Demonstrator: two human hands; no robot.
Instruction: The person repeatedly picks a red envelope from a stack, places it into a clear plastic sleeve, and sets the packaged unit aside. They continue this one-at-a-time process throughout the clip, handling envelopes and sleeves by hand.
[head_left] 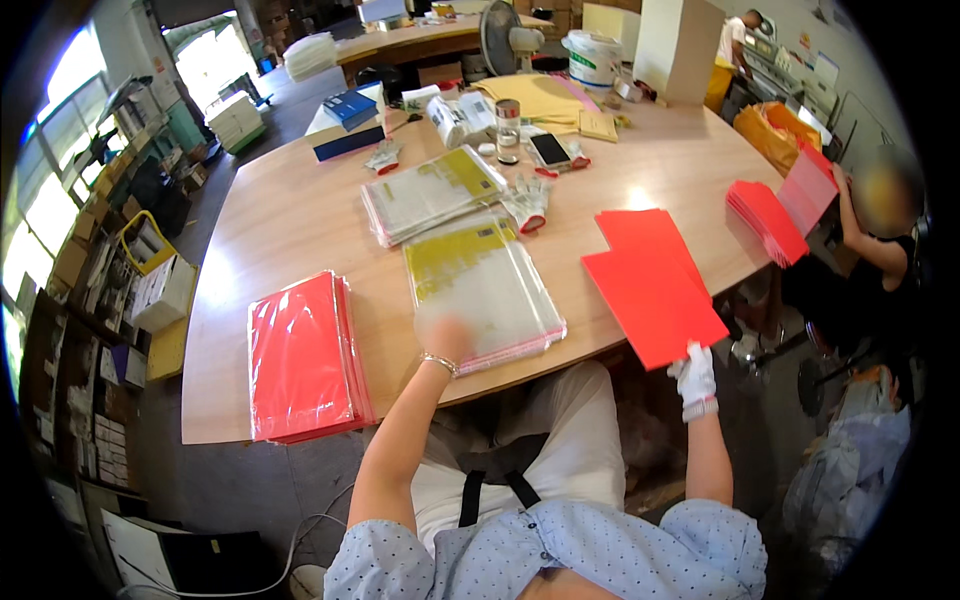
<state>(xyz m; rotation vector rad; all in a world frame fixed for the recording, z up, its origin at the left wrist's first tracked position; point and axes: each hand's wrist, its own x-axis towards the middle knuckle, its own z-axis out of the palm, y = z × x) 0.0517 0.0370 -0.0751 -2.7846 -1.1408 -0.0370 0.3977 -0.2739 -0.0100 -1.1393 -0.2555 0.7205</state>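
My left hand (446,338), bare and smeared by motion, is over the near part of a stack of clear plastic bags (500,300) with gold printing. Its fingers cannot be made out. In a white glove, my right hand (693,378) grips the near corner of a red card sheet (655,305), which reaches past the table edge. Under that sheet lie more red card sheets (650,235). To the left sits a pile of red cards in clear bags (300,355), glossy and roughly squared up.
Behind lie a second stack of plastic bags (435,190), a work glove (526,203), a tin can (508,130) and a phone (550,150). At the right, a seated person (875,250) handles red cards (768,220). A fan (500,40) stands beyond the wooden table (225,300).
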